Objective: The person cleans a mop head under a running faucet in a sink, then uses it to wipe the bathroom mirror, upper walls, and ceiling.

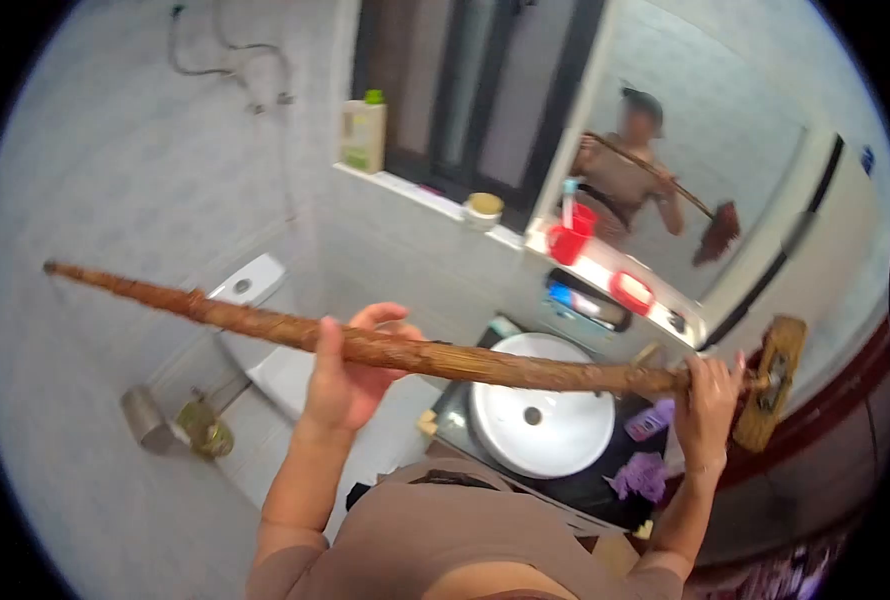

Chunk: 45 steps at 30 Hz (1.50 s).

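Observation:
A long mop with a rough brown wooden handle [485, 366] stretches across the view, nearly level, in front of my body. My left hand [350, 365] supports the handle left of its middle, thumb on the near side, fingers behind it and partly spread. Near the mop's head, my right hand [710, 405] wraps around the handle. The head's wooden block [771, 385] is at the far right, with a metal fitting where the handle joins. Its underside is turned away here; the mirror [735, 110] shows a dark reddish, ragged head.
Below the handle is a white round basin [540, 430] on a black counter, with a purple bottle [650, 420] and purple cloth [640, 478]. Behind stand a toilet [285, 375], a detergent bottle [363, 135], a jar [482, 210] and a red cup [568, 240] on ledges.

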Motion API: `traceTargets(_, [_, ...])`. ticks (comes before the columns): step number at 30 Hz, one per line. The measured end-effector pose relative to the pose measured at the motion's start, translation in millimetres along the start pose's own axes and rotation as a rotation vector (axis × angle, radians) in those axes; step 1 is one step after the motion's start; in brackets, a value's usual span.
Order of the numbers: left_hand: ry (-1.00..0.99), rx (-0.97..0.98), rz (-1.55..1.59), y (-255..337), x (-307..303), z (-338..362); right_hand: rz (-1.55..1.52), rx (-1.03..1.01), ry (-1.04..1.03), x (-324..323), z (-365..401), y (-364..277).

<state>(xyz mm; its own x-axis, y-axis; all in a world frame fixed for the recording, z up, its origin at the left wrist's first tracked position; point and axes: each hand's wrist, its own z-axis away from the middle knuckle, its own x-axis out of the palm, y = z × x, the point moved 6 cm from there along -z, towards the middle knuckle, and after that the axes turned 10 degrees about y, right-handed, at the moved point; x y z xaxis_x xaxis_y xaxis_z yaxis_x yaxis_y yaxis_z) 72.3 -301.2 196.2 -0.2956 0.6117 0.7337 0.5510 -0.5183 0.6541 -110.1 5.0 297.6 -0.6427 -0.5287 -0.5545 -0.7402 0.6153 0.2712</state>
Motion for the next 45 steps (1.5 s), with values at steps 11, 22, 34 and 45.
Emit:
traceTargets(11, [0.011,-0.063,0.182,-48,6,-7,0.143,-0.137,0.048,-4,-34,31])
traceTargets(22, [-0.333,-0.239,-0.010,-105,-29,-25,0.162,-0.357,0.036,16,-91,46])
traceTargets(34, [0.307,0.428,-1.742,-33,-151,-19,0.157,-0.533,-0.018,58,-148,52])
traceTargets(45, [0.441,0.168,-1.514,-63,-286,-24,0.196,-0.739,0.121,104,-246,25])
